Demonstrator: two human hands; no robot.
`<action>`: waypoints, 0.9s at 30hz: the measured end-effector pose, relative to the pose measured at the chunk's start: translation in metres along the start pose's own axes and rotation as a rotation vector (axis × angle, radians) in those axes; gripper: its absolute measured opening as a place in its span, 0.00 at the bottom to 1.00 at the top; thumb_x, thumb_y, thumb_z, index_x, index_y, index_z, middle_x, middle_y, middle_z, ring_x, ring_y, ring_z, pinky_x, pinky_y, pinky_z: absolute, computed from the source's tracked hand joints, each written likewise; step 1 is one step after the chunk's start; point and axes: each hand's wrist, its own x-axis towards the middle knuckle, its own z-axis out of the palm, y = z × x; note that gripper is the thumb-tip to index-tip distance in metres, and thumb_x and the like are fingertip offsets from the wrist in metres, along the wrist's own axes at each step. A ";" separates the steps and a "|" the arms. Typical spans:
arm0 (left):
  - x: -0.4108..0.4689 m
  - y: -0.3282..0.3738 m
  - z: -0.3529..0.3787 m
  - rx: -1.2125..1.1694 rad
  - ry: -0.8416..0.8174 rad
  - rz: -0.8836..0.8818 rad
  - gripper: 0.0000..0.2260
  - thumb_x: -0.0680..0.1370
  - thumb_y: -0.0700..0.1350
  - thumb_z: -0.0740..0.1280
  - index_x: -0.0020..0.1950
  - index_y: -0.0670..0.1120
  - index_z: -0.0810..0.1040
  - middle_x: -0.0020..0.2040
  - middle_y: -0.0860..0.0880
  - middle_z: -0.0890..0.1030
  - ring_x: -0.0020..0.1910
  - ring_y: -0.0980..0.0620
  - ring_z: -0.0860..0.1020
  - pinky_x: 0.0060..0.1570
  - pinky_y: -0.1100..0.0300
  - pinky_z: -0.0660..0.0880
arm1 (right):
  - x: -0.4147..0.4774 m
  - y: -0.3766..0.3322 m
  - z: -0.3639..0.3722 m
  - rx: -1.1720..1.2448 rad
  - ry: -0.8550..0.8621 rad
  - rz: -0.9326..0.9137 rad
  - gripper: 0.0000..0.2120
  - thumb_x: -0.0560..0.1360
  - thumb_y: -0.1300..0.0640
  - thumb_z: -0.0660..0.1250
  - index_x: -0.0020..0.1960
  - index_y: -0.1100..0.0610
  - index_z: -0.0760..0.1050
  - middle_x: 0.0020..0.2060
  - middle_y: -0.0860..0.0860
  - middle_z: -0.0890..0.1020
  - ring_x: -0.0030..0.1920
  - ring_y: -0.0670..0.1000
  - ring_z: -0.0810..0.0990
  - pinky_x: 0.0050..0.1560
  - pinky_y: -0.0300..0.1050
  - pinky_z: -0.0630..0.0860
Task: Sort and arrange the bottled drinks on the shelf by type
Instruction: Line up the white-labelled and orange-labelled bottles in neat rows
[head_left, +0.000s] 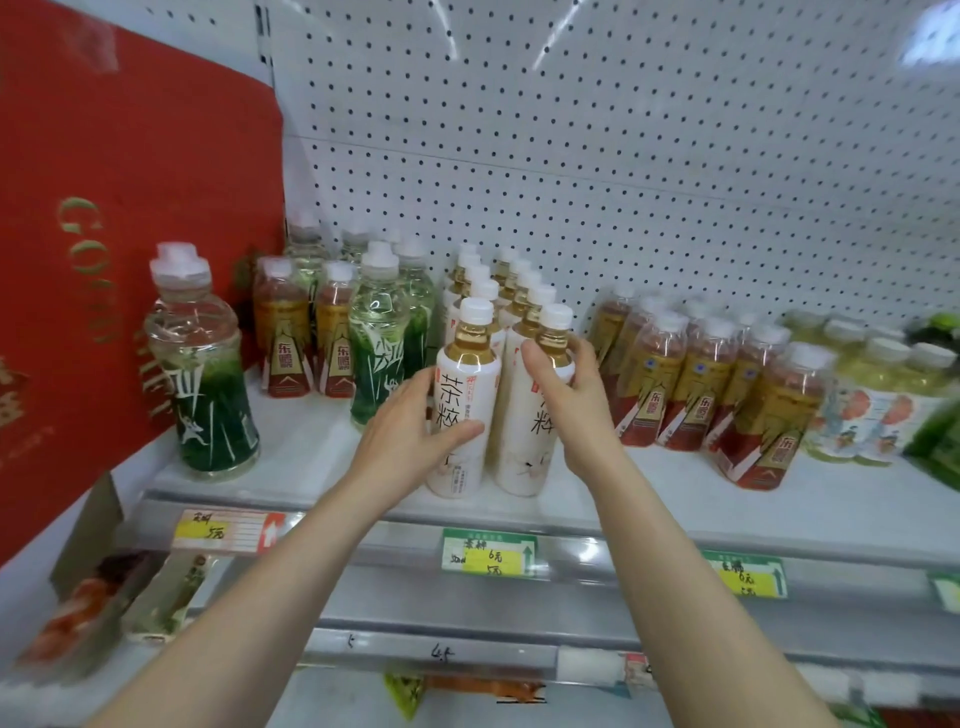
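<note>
We are squaring up the two front white-label tea bottles, which stand side by side at the lip of the shelf, directly above the green price tag. Our left hand is wrapped around the left front tea bottle at label height, thumb across the front; our right hand clasps the right front tea bottle up at its shoulder, fingers curled behind the neck. To do this well, we judge it best to keep both bottles upright, slide them rather than lift, turn the labels forward, and line them with the two files of the same tea running back from the tag toward the pegboard. Counting: the white-label tea shows about five caps in each file, roughly ten, though the rear ones blur together. Left of the tag, we see three green-label clear bottles plainly, one of them standing alone far left, with perhaps two or three more behind; two red-and-gold bottles stand among them. Right of the tag, a cluster of red-and-gold bottles numbers around eight, hard to fix exactly, and beyond it some four pale yellow bottles.
</note>
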 end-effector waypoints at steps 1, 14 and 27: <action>0.000 0.000 0.001 0.006 0.005 0.007 0.33 0.72 0.57 0.73 0.74 0.51 0.65 0.69 0.52 0.74 0.66 0.53 0.73 0.61 0.53 0.71 | -0.001 -0.001 0.004 -0.008 0.008 -0.004 0.20 0.76 0.43 0.69 0.65 0.45 0.69 0.54 0.36 0.77 0.51 0.36 0.77 0.49 0.39 0.74; 0.003 -0.004 -0.002 0.065 0.034 0.044 0.30 0.76 0.53 0.70 0.75 0.51 0.64 0.71 0.49 0.69 0.69 0.49 0.70 0.61 0.54 0.68 | 0.001 -0.023 -0.001 -0.438 -0.051 -0.161 0.14 0.79 0.48 0.64 0.62 0.51 0.76 0.53 0.47 0.81 0.52 0.51 0.78 0.54 0.51 0.76; 0.011 -0.006 -0.013 0.032 -0.065 -0.035 0.29 0.76 0.52 0.71 0.72 0.49 0.63 0.68 0.49 0.76 0.66 0.46 0.75 0.61 0.50 0.73 | 0.004 -0.031 0.008 -0.575 0.004 -0.156 0.14 0.76 0.46 0.67 0.57 0.53 0.74 0.49 0.45 0.81 0.47 0.48 0.80 0.51 0.52 0.78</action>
